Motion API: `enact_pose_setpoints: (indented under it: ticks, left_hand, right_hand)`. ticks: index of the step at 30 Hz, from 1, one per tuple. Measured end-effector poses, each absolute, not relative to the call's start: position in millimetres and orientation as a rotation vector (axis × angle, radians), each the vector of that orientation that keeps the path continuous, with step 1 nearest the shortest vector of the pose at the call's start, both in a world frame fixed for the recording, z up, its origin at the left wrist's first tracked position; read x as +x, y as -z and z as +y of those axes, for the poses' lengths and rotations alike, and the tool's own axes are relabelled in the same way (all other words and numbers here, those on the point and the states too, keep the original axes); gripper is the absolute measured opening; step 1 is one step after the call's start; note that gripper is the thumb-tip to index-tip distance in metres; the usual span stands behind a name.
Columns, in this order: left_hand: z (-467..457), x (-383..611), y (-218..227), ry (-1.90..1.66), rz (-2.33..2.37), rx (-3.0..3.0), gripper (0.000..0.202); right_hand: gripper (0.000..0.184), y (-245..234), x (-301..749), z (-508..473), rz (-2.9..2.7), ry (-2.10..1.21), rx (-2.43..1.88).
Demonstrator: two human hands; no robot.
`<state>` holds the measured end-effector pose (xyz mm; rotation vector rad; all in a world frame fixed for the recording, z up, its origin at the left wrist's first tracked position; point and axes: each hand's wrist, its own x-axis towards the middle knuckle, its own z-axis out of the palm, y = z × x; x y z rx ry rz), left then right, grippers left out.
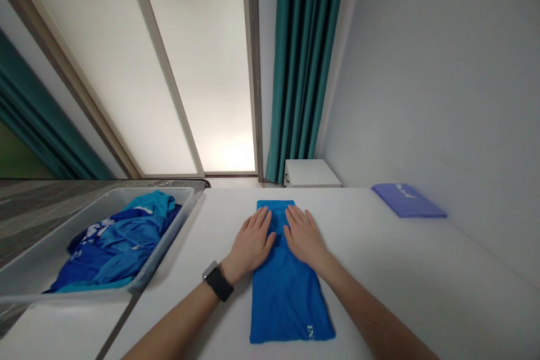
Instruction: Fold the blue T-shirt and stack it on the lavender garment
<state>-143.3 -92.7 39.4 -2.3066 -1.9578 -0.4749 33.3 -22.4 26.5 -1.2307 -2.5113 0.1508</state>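
Observation:
A blue garment (pixel 287 292), folded into a long narrow strip, lies flat on the white table (pixel 202 315) in front of me. White letters show near its close right corner. My left hand (pixel 253 239) rests flat on the left edge of its far half, fingers stretched out and pointing away from me. On the far right edge lies my right hand (pixel 306 236), also flat with its fingers extended. Both hands touch the cloth without gripping it. A dark watch is on my left wrist.
A whitish plastic bin (pixel 156 256) at the left holds a heap of crumpled blue garments (pixel 126 236). A folded purple garment (pixel 409 201) lies at the table's far right by the wall. Beyond the table stand a small white cabinet (pixel 312 173) and a green curtain (pixel 306 62).

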Motion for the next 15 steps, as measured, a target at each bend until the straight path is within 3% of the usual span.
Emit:
enact_pose_setpoints:
  ticks: [9, 15]
  left_hand:
    - [-90.6, -147.5, -9.2, 0.340, -2.036, -2.299, 0.052]
    - [-89.9, -157.6, -8.3, 0.370, -2.018, -2.338, 0.054]
  right_hand:
    - [0.066, -14.2, 26.7, -17.5, -2.609, -0.333, -1.368]
    - [0.063, -12.3, 28.3, -13.2, -2.597, -0.398, -1.358]
